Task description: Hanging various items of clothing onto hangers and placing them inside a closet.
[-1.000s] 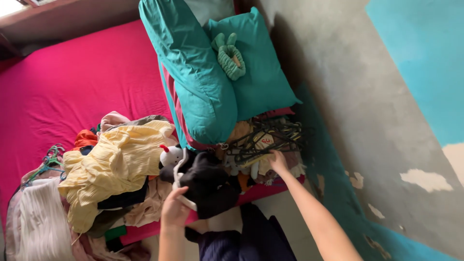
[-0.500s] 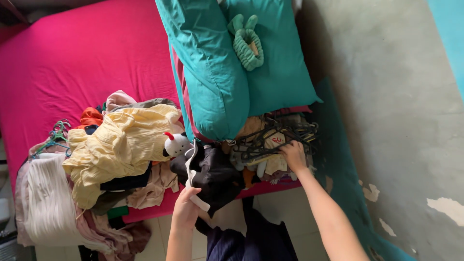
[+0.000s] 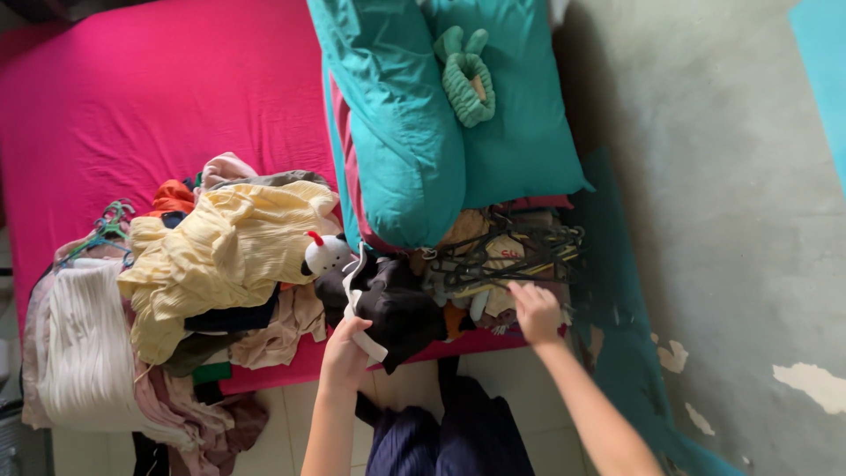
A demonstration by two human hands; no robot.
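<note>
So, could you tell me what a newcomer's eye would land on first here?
Probably the bright pink bed sheet, with a heap of clothes at its near edge and two teal pillows beside it. The left hand grips a black garment; the right hand is at a tangle of dark hangers.

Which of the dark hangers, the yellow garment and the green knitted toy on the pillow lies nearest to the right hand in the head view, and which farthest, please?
From the right hand:
1. Dark hangers, just above it at the bed's edge.
2. Yellow garment, on the clothes pile to the left.
3. Green knitted toy, up on the teal pillow, somewhat farther than the garment.
</note>
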